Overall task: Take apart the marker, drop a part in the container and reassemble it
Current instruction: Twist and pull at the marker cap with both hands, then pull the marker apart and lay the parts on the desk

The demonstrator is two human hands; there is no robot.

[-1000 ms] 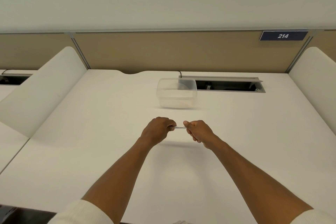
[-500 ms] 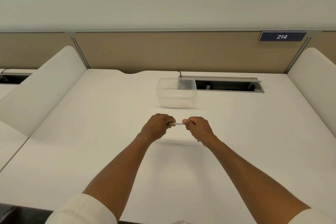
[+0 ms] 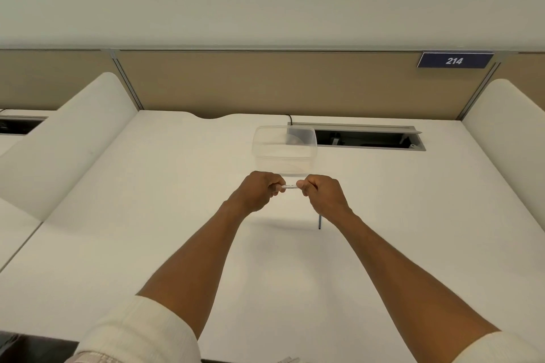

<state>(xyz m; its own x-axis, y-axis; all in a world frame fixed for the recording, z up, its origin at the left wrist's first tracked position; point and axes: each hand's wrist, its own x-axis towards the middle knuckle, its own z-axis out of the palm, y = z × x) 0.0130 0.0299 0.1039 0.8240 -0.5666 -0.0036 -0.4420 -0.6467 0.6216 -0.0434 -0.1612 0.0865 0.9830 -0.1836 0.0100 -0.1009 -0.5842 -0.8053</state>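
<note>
Both my hands hold a thin white marker [image 3: 290,186] level above the white desk, just in front of a clear plastic container [image 3: 284,148]. My left hand [image 3: 259,190] is closed on its left end and my right hand [image 3: 321,193] on its right end; only a short middle stretch of the barrel shows between the fists. A thin dark stick-like part [image 3: 319,221] lies on the desk below my right wrist. The container looks empty and stands upright.
An open cable slot [image 3: 368,138] with a raised lid runs along the back of the white desk [image 3: 147,215], right of the container. Rounded white dividers [image 3: 59,141] flank the desk; a tan partition carries a "214" sign [image 3: 454,60].
Both hands have moved slightly away from me toward the container, still gripping the marker. The dark thin part on the desk has come into view below my right wrist.
</note>
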